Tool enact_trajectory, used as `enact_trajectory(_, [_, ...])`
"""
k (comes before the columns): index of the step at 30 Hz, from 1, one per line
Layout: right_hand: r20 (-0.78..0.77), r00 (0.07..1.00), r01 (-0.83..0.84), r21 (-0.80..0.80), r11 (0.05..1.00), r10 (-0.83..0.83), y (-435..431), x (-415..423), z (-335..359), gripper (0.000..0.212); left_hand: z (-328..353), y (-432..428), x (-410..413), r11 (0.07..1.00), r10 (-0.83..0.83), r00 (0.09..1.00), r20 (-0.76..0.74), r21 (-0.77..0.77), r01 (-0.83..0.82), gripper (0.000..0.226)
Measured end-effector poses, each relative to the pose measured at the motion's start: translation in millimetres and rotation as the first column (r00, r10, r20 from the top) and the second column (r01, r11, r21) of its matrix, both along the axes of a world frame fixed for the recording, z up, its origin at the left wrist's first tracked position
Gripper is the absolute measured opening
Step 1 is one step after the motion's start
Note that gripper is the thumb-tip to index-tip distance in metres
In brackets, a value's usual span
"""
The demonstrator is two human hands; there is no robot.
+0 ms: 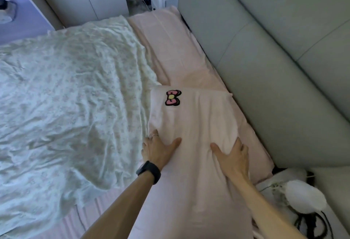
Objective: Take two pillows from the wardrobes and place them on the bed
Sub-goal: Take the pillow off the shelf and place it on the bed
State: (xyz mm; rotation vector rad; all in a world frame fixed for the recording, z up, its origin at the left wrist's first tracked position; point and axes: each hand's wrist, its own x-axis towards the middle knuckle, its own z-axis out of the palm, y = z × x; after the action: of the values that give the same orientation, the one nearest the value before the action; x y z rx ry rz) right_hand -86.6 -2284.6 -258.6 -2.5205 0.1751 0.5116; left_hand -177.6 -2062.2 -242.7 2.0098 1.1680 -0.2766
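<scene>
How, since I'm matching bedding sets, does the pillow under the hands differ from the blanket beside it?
The pillow is plain pink with a bow patch; the blanket is pale with a faint floral print. The pillow lies smooth, the left hand and right hand resting on it; the blanket is crumpled. Both lie on the bed.

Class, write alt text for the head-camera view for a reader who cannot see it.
The left hand and right hand press a pink pillow with a bow patch onto the bed beside a grey headboard; a duvet lies left.
</scene>
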Motion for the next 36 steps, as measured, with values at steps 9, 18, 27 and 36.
enact_trajectory(9, [0.046,0.970,-0.234,-0.068,0.970,0.237,-46,221,-52,0.103,-82,-79,164,0.944,0.286,0.958,0.007,-0.174,-0.280,0.116])
enact_trajectory(18, [0.032,0.943,-0.331,-0.038,0.943,0.332,-50,328,-164,0.104,-191,-106,248,0.903,0.421,0.907,-0.020,-0.087,-0.421,0.122])
enact_trajectory(27, [0.101,0.947,-0.301,-0.046,0.953,0.304,-70,337,-227,0.104,-253,-126,259,0.932,0.358,0.924,-0.136,0.111,-0.345,0.120])
enact_trajectory(36, [0.354,0.824,-0.411,-0.165,0.897,0.443,-70,316,-220,0.094,-237,-139,255,0.897,0.206,0.974,0.089,0.382,-0.224,0.095])
